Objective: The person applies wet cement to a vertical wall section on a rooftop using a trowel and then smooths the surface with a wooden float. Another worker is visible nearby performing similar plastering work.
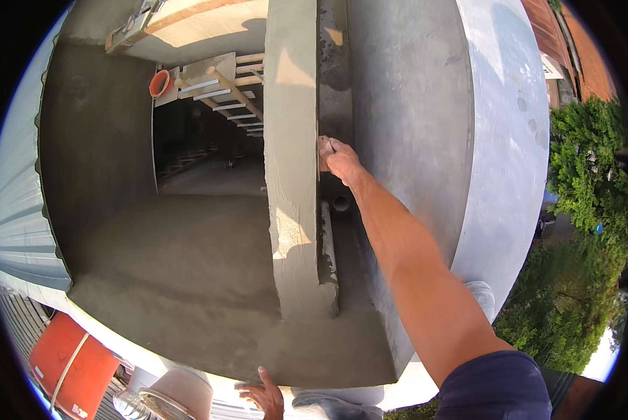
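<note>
My right hand (343, 161) grips a small, pale flat tool (323, 164) against the right side of a grey plastered beam (291, 91) that runs away from me. My fingers hide much of the tool. Beside the beam is a narrow channel (336, 105) with a round hole (340, 204) in it. The beam's face is streaked with damp plaster and patches of sunlight. My left hand (263, 395), at the bottom edge, has its fingers spread over the front edge of the grey plastered surface (181, 266) and holds nothing.
A dark opening (198, 157) with a ladder-like frame (223, 94) and an orange bowl (160, 82) lies left. A smooth wall (412, 105) rises right. Corrugated sheeting (19, 224) edges the left. Buckets (177, 395) and a red container (68, 357) sit lower left. Trees (580, 175) show beyond.
</note>
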`<control>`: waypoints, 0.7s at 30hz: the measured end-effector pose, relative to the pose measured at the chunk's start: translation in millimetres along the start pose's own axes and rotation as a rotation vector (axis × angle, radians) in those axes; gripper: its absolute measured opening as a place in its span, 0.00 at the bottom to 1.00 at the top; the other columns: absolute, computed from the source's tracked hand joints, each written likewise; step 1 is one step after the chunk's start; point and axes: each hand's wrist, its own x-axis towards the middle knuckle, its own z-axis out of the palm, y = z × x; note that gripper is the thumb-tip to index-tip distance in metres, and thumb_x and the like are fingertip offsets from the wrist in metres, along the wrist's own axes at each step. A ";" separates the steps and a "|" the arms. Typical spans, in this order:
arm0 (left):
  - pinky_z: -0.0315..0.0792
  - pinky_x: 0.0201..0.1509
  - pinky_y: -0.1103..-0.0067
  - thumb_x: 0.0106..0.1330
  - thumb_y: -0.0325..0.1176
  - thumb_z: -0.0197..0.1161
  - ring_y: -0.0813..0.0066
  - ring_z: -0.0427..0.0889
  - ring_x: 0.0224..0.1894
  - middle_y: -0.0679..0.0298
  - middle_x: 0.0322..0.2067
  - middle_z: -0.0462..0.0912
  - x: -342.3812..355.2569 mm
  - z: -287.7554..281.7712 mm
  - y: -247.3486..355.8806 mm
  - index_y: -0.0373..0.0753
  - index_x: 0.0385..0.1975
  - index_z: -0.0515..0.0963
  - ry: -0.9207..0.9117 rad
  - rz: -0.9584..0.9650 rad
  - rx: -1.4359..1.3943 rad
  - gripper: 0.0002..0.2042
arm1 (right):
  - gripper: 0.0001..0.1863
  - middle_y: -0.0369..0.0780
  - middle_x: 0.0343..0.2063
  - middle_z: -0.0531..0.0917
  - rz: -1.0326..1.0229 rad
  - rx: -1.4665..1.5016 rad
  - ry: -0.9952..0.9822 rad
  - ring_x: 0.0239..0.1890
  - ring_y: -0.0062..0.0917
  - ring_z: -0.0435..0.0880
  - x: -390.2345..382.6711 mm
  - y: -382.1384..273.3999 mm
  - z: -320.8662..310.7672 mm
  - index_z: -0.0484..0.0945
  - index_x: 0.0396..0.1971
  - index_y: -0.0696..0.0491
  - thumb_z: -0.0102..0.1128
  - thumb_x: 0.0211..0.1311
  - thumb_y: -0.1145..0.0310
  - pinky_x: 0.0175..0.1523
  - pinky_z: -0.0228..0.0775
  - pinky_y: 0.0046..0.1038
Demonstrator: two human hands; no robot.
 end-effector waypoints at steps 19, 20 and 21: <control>0.53 0.79 0.46 0.77 0.77 0.33 0.32 0.59 0.74 0.28 0.69 0.57 35.1 65.3 -27.8 0.34 0.85 0.36 0.449 0.000 -0.083 0.53 | 0.33 0.51 0.68 0.80 0.113 -0.168 0.026 0.71 0.45 0.78 -58.6 15.1 22.6 0.69 0.76 0.53 0.59 0.76 0.58 0.76 0.69 0.41; 0.53 0.79 0.46 0.77 0.77 0.33 0.32 0.59 0.75 0.28 0.69 0.57 34.0 65.5 -24.8 0.35 0.85 0.36 0.468 -0.010 -0.077 0.53 | 0.31 0.51 0.67 0.81 0.164 -0.252 -0.004 0.70 0.46 0.79 -78.9 35.3 29.3 0.71 0.74 0.53 0.60 0.75 0.57 0.74 0.71 0.42; 0.53 0.79 0.46 0.77 0.77 0.32 0.32 0.59 0.75 0.29 0.69 0.57 31.3 64.9 -23.4 0.36 0.85 0.35 0.463 -0.036 -0.051 0.53 | 0.30 0.51 0.65 0.82 0.246 -0.324 -0.061 0.69 0.46 0.81 -92.2 50.4 33.7 0.73 0.71 0.53 0.61 0.74 0.56 0.73 0.72 0.43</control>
